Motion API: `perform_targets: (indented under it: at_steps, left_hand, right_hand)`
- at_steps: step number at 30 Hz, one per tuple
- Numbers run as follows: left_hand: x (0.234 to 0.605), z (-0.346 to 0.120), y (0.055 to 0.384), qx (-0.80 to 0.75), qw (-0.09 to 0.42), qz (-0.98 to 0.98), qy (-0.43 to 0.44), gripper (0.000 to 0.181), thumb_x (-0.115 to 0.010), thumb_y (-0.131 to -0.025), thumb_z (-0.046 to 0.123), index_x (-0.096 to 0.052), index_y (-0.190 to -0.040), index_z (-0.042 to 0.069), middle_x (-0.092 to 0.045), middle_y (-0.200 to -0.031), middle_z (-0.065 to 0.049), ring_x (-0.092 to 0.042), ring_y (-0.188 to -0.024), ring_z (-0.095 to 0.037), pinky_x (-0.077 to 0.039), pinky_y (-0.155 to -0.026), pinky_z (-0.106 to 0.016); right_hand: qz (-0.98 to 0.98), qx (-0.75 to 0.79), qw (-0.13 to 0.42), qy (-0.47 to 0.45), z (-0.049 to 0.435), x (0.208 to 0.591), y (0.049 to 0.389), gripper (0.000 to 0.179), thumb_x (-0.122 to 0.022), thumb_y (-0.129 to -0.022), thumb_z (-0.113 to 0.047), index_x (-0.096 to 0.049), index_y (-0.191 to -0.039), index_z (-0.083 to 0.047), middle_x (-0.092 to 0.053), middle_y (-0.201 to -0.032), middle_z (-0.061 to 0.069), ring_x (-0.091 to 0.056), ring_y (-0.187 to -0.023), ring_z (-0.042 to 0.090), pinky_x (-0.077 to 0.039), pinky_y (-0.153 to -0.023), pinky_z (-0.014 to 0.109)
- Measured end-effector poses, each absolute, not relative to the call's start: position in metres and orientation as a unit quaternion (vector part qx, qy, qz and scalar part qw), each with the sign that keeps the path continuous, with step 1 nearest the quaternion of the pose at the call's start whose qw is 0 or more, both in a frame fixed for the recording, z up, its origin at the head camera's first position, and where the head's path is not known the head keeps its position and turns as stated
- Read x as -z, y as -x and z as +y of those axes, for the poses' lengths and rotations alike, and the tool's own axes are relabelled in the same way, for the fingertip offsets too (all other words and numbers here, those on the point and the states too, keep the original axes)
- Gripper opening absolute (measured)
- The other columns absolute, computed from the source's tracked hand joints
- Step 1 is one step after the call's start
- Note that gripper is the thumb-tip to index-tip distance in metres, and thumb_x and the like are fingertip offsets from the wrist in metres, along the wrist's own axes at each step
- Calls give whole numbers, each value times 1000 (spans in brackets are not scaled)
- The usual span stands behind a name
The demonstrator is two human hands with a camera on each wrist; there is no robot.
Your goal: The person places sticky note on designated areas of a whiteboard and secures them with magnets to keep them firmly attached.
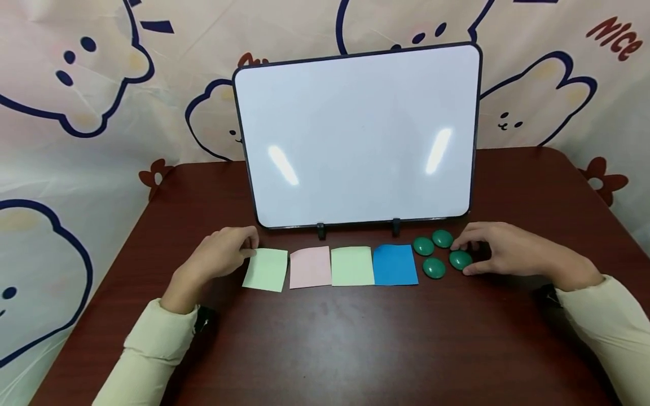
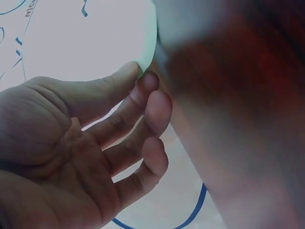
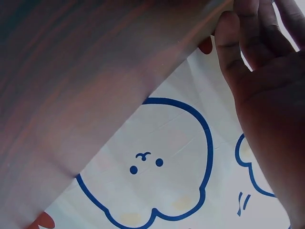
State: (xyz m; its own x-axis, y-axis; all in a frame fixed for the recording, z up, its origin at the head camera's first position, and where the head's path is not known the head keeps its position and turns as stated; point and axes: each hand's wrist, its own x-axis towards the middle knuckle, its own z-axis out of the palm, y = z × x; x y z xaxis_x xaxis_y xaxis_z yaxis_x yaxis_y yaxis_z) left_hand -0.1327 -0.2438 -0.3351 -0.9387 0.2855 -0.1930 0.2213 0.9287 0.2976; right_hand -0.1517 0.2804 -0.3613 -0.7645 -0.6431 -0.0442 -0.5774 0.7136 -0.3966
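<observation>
Reddish-brown table top (image 1: 325, 344) stretches before me, shining in the middle, and a pale cloth (image 1: 167, 67) printed with cartoon outlines hangs behind it.

My two hands are well apart. My left hand (image 1: 218, 252) pinches the leftmost green note (image 1: 266, 270) by its upper left corner, thumb against forefinger; in the left wrist view the other fingers curve and hold nothing. My right hand (image 1: 492, 248) has its thumb and forefinger at opposite sides of the nearest green disc (image 1: 460, 260). I cannot tell whether they press on it, since the right wrist view leaves the disc out.

That leftmost note lies to the right of my left hand, much nearer to it than to the right one, and is turned slightly from the row it ends. Next along come a pink note (image 1: 310, 268), a second green note (image 1: 352, 266) and a blue note (image 1: 395, 265), edge to edge. Three more green discs (image 1: 434, 268) sit between the blue note and my right hand.

What matters most, I judge, is how the whiteboard (image 1: 360, 135) stands: just beyond the row, its long axis running left to right as the row does, one lower corner near each hand.
</observation>
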Motion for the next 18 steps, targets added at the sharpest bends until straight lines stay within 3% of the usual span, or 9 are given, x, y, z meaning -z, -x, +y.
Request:
perform_targets:
  at_steps: [10, 18]
  left_hand:
    - [324, -250, 132, -179, 104, 971, -123, 8, -64, -94, 5, -61, -91, 12, -61, -81, -6, -50, -69, -19, -38, -58, -31]
    - [324, -252, 134, -197, 78, 971, -111, 6, -63, -95, 5, -61, -94, 10, -63, -86, -8, -55, -75, -21, -43, -64, -32]
  right_hand:
    - [909, 208, 54, 357, 286, 365, 155, 36, -87, -75, -37, -70, -107, -35, -61, -100, -22, -54, -84, -1, -52, -73, 22]
    - [910, 204, 56, 356, 285, 365, 155, 37, -85, -78, -38, -70, -111, -32, -62, -97, -23, -54, -85, -1, -52, -73, 23]
